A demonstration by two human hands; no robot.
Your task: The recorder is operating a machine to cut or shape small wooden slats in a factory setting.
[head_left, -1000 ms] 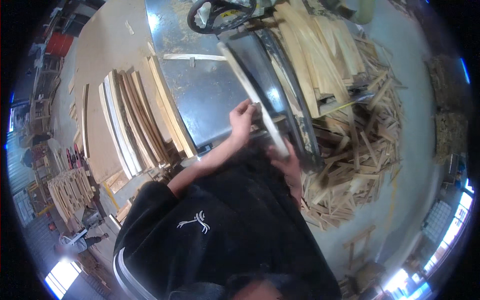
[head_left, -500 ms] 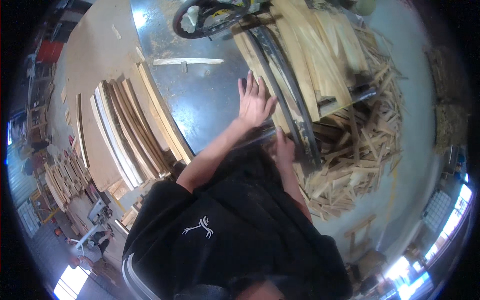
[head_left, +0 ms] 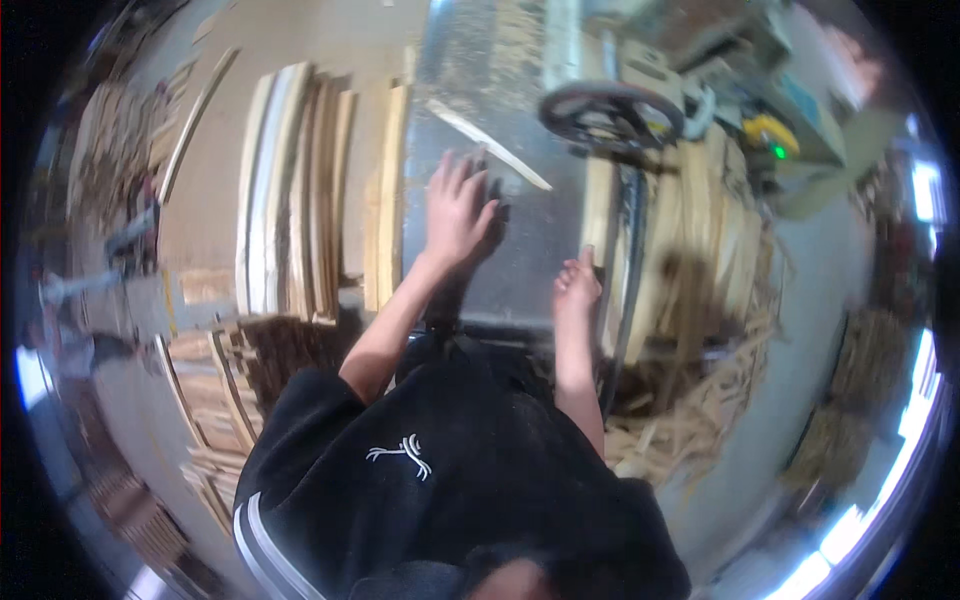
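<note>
Left hand: shifted away from the long board, grip spread apart, now nearest the pale wood strip on the metal table. Right hand: beside that board; blurred, hold cannot be told.

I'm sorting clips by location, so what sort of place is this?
Most likely a woodworking shop: long wooden strips lie side by side on the left, a machine's dark handwheel shows beyond the metal table, and wood scraps are heaped on the right.
</note>
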